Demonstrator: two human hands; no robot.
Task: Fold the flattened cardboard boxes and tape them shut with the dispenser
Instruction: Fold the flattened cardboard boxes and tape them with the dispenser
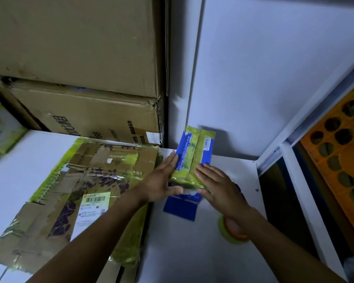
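Head view, from the left: a flattened brown box patched with yellow-green tape lies on the white table. Just beside it, the left hand presses straight fingers against the small blue box. The right hand lies flat on its near right corner. A tape roll sits under that forearm, and an orange crate stands far right.

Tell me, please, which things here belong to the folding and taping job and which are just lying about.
Job:
- blue box, touched by left hand and right hand
- flattened carton
- tape roll

Lying about:
- stacked cartons
- orange crate
- green-white box
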